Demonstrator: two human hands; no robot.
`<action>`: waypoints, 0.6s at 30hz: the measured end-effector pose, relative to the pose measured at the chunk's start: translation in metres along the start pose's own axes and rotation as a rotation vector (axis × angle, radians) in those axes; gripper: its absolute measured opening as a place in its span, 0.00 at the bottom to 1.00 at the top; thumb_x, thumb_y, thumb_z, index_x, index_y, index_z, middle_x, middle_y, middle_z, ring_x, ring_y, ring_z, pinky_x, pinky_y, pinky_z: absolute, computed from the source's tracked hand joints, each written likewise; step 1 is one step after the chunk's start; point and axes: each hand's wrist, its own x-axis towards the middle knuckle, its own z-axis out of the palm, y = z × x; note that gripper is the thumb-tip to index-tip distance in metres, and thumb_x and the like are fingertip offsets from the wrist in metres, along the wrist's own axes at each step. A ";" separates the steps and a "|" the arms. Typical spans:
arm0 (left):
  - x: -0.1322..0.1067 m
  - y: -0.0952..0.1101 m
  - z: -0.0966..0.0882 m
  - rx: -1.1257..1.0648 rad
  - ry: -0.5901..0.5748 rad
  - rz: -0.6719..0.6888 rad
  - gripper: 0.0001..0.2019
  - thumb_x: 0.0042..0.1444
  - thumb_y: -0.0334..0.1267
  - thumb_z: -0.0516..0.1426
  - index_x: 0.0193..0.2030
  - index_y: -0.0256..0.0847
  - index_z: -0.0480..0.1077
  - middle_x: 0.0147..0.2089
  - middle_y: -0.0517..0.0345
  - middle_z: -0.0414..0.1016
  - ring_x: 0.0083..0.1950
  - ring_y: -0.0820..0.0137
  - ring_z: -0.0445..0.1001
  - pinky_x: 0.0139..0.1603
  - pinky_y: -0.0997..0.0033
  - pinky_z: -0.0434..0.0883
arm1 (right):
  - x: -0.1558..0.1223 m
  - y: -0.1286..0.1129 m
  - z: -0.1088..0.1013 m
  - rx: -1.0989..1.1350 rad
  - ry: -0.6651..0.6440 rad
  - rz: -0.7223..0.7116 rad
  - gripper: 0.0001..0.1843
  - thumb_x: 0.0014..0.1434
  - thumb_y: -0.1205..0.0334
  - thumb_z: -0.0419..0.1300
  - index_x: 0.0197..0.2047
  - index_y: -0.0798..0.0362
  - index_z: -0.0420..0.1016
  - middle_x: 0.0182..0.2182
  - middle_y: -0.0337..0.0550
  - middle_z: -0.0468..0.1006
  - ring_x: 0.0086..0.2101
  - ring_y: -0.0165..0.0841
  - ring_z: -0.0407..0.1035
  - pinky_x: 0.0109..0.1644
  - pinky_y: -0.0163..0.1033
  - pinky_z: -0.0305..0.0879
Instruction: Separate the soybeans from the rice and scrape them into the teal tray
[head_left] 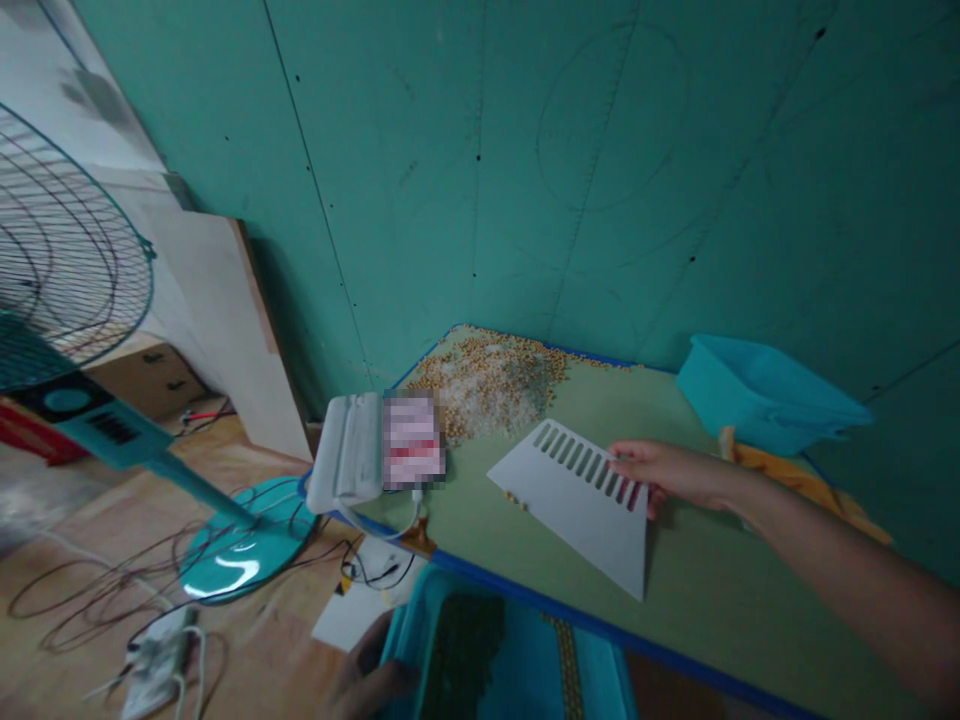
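My right hand (646,472) is closed on the slotted end of a flat white plate (570,500), a board with a row of oblong slots. The plate is tilted just above or on the table, and a few yellowish beans (514,499) lie at its left edge. At the bottom, my left hand (375,672), partly cut off, grips the left rim of a blue tray (409,625) below the table edge. Inside the tray are a dark green mass (465,650) and a narrow strip of yellowish beans (568,665). A heap of beans mixed with whitish, clear-looking bits (495,385) lies at the table's far corner.
On the table (720,600) stand a white device (349,450) with a cable and a blurred-out panel, a blue bin (772,390), and an orange cloth (810,485). To the left are a teal fan (124,430), loose cables and a power strip (161,660). A green wall (585,180) rises behind.
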 end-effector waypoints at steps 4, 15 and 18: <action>0.000 0.015 -0.005 0.155 0.061 0.126 0.15 0.27 0.28 0.60 0.27 0.43 0.77 0.23 0.60 0.79 0.37 0.54 0.74 0.28 0.68 0.68 | 0.000 -0.008 0.007 -0.024 -0.073 -0.020 0.18 0.52 0.45 0.56 0.35 0.53 0.63 0.25 0.38 0.73 0.21 0.24 0.67 0.20 0.29 0.62; 0.000 0.028 -0.014 0.336 0.109 0.306 0.16 0.28 0.27 0.58 0.28 0.42 0.78 0.28 0.57 0.79 0.42 0.52 0.72 0.34 0.66 0.68 | -0.009 -0.022 0.041 -0.124 -0.263 -0.030 0.19 0.52 0.44 0.55 0.35 0.53 0.62 0.24 0.36 0.71 0.21 0.25 0.66 0.20 0.29 0.61; -0.004 0.026 -0.006 0.221 0.067 0.230 0.17 0.28 0.28 0.57 0.30 0.41 0.77 0.27 0.57 0.80 0.42 0.52 0.73 0.34 0.65 0.69 | -0.016 -0.026 0.047 -0.165 -0.302 -0.044 0.19 0.53 0.44 0.53 0.35 0.53 0.62 0.24 0.36 0.71 0.21 0.25 0.66 0.19 0.29 0.59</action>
